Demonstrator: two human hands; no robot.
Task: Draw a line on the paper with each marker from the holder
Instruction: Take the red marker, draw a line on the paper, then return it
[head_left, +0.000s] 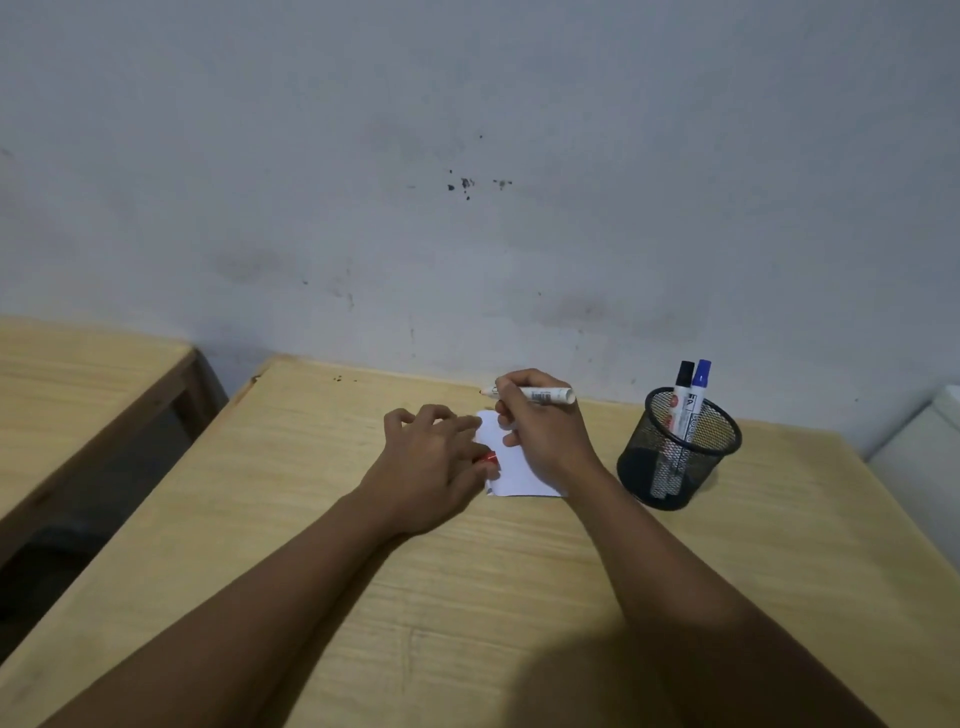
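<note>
A small white paper (511, 467) lies on the wooden table (363, 545), partly covered by both hands. My right hand (540, 431) grips an uncapped white marker (545, 395), its tip pointing left above the paper's far edge. My left hand (431, 462) rests on the paper's left edge and holds a red cap (489, 459) under its fingers. To the right stands a black mesh holder (675, 457) with a black-capped marker (681, 400) and a blue-capped marker (698, 400) upright in it.
A stained grey wall (467, 182) rises right behind the table's far edge. A second wooden table (78, 395) stands to the left across a dark gap. A white object (924, 457) sits at the right edge.
</note>
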